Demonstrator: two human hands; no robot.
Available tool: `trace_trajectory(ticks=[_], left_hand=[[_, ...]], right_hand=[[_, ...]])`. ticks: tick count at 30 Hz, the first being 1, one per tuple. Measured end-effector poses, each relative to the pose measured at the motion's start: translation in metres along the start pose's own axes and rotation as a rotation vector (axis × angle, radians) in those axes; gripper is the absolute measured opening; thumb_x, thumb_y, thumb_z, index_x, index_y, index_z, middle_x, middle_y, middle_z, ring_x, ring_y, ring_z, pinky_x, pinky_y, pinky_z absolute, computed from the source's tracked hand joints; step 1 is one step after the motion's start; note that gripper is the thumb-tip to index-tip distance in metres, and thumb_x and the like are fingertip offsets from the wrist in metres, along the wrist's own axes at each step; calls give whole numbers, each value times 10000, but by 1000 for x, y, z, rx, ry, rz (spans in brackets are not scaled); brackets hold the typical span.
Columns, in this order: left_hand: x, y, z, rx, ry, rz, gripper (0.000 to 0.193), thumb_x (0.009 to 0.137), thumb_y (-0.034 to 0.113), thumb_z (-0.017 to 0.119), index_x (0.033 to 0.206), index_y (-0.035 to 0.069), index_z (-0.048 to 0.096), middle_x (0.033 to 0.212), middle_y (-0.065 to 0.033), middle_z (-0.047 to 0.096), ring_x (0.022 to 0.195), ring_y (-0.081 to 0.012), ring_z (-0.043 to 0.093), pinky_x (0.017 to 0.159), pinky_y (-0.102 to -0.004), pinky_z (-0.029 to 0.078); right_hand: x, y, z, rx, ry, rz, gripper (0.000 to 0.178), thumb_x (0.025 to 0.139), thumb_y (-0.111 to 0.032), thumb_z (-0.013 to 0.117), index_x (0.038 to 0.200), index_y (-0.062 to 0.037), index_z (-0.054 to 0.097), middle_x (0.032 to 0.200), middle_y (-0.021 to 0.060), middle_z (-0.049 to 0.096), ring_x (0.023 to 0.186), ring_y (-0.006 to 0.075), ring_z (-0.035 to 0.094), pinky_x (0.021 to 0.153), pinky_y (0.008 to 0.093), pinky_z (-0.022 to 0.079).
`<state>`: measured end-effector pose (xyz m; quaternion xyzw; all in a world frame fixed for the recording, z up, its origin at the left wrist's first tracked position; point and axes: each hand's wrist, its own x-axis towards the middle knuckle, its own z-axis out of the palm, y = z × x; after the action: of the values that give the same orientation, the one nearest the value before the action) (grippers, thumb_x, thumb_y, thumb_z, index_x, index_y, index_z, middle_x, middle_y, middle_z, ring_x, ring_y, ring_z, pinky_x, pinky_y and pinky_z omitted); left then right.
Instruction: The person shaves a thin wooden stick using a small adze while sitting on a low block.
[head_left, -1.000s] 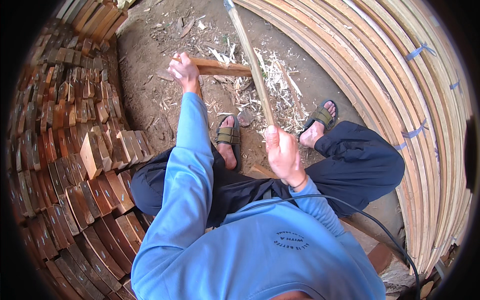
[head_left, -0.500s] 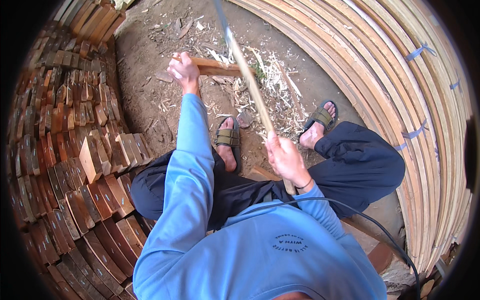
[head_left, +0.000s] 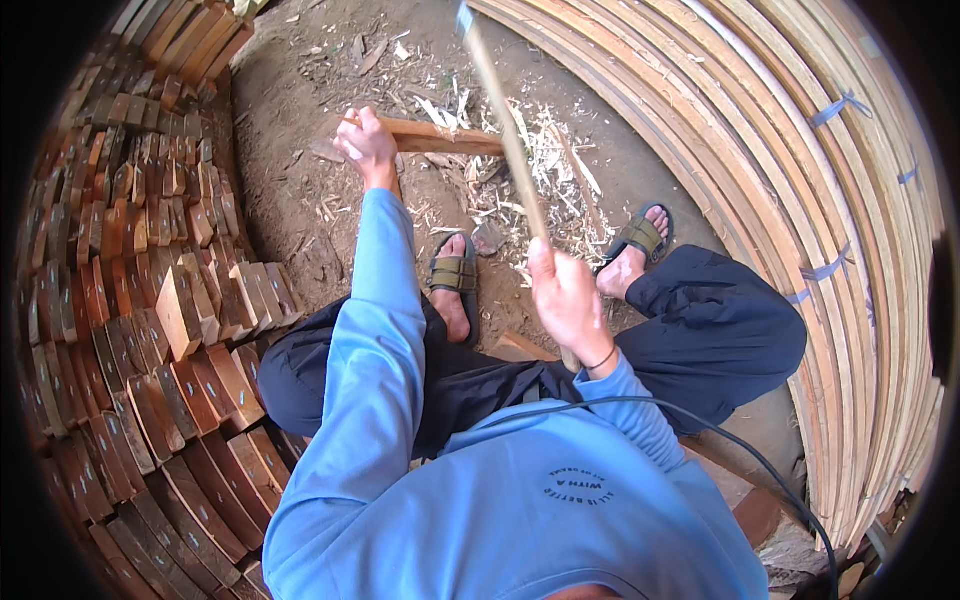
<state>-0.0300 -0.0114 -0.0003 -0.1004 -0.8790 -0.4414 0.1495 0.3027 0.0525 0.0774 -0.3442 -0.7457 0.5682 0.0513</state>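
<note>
My left hand is closed round the near end of a reddish-brown wooden board. The board extends to the right above the ground, and its far end is over the wood shavings. In my right hand is the lower part of a long pale wooden handle, gripped in the fingers. This handle slants up and left, passing in front of the board's right end. A bit of pale metal shows at its top, where the picture cuts the tool off, so its full head is hidden.
Stacked wooden blocks rise along the left. Long pale strips of wood, bound with blue ties, curve along the right. Wood shavings litter the dirt between my sandalled feet. A black cable runs across my shirt.
My right hand has moved slightly up with the wooden-handled tool, whose metal part has risen toward the top edge. My left hand and the board have hardly moved.
</note>
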Motion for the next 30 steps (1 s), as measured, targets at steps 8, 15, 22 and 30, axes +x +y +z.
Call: trace_trajectory(ticks=[8, 15, 22, 30], left_hand=[[-3, 12, 3, -18, 83, 34, 367, 832, 242, 486, 710, -83, 607, 711, -311, 627, 691, -453, 625, 739, -531, 440], [-4, 5, -2, 13, 27, 30, 344, 833, 227, 497, 693, -78, 572, 710, -322, 615, 683, -470, 619, 696, -535, 433], [-6, 13, 4, -41, 112, 88, 327, 834, 223, 498, 682, -62, 549, 695, -315, 603, 664, -466, 615, 673, -528, 433], [-1, 14, 9, -19, 0, 78, 295, 818, 212, 516, 697, -48, 590, 690, -297, 615, 642, -457, 621, 642, -508, 473]], right_hand=[[5, 69, 42, -239, -104, 121, 587, 1041, -374, 431, 668, 48, 598, 676, 295, 592, 672, 465, 627, 633, 530, 455], [1, -10, -13, 140, 44, 33, 705, 1067, -507, 270, 691, 11, 566, 552, 160, 514, 535, 325, 567, 571, 437, 439], [3, 84, 41, -304, -150, 255, 703, 1051, -457, 307, 808, 100, 662, 832, 341, 640, 878, 505, 636, 793, 558, 480], [-4, 56, 10, -253, -247, 211, 668, 1054, -477, 314, 818, 58, 635, 723, 273, 649, 675, 433, 650, 652, 510, 513]])
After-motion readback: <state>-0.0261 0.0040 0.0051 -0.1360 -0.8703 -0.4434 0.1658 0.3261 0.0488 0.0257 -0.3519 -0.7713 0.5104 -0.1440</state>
